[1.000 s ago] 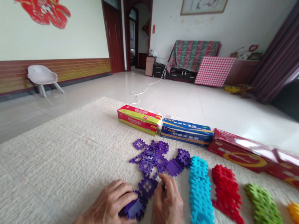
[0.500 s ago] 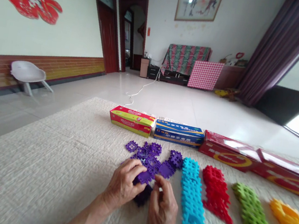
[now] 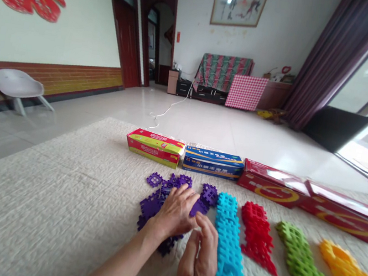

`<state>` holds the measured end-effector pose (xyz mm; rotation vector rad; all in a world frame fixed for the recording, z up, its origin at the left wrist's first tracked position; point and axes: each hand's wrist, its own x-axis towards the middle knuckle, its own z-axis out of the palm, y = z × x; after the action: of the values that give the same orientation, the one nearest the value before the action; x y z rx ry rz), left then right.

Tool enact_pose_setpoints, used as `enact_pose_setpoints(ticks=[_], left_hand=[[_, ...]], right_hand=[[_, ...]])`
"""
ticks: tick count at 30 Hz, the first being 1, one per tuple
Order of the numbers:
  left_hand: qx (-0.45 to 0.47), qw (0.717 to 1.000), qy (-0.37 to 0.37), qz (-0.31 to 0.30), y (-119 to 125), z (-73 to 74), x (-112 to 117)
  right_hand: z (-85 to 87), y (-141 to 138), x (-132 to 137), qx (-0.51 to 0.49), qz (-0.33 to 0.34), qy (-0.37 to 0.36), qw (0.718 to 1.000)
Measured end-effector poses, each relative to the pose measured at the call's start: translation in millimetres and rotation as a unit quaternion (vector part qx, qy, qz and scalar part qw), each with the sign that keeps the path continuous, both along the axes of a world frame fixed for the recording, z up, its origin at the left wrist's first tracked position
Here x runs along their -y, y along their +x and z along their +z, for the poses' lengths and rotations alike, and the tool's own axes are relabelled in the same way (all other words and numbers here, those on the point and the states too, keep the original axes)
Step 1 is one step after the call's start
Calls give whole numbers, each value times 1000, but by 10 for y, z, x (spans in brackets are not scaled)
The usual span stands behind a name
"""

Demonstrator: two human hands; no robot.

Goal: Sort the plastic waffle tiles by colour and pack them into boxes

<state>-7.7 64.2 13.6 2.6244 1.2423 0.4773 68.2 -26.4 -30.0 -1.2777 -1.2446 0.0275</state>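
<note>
- Centrally, a cluster of purple toothed plates (image 3: 151,203) is spread on a pale textured mat (image 3: 58,193), laid ahead of the person and left of the right hand (image 3: 199,260).
- By the left hand (image 3: 176,208) the cluster is overlapped, so that hand is the nearer; plates are seen beyond its knuckles, to its left and below its wrist.
- No single long axis is shown by the cluster; it is loosely strung from far to near, roughly alongside a turquoise strip (image 3: 228,244) on the right.
- Past the right fingertips, a solid purple square (image 3: 199,207) is glimpsed, partly covered by the left hand.
- The left fingers are bent palm-down over the plates; whether one is gripped cannot be told.
- The right hand is held loosely curled, thumb raised; no piece is seen in it, though its palm is hidden.
- Flat and deep violet, the plates are notched along their edges; some are pierced with window-like openings, others left solid, and several are overlapped.
</note>
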Motion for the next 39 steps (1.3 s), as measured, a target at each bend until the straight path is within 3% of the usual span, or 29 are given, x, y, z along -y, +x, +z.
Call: enact_pose_setpoints(ticks=[6,14,17,20,22,27,32,35,39], left_hand=[[-19,1000,-24,7,90,-67,24],[-12,998,-9,56,-24,-141,38],[-10,998,-1,62,-143,-162,14],[-19,998,-2,68,-243,-136,-11],[-26,998,-1,65,-246,-91,-36],[-4,1000,14,24,45,-17,-141],[-16,1000,4,20,383,-91,-197],[-32,999,-7,27,399,-98,-161],[-106,993,-18,55,228,-10,-81]], right_hand=[[57,-19,22,-2,19,0,1000],[-123,81,48,-64,28,-83,994],[-66,142,147,4,108,-124,986],[33,197,280,114,220,-174,953],[64,212,342,156,258,-197,933],[-25,130,377,198,228,-233,925],[-84,69,379,206,212,-195,935],[-108,59,371,202,183,-158,949],[-192,30,345,196,169,-136,956]])
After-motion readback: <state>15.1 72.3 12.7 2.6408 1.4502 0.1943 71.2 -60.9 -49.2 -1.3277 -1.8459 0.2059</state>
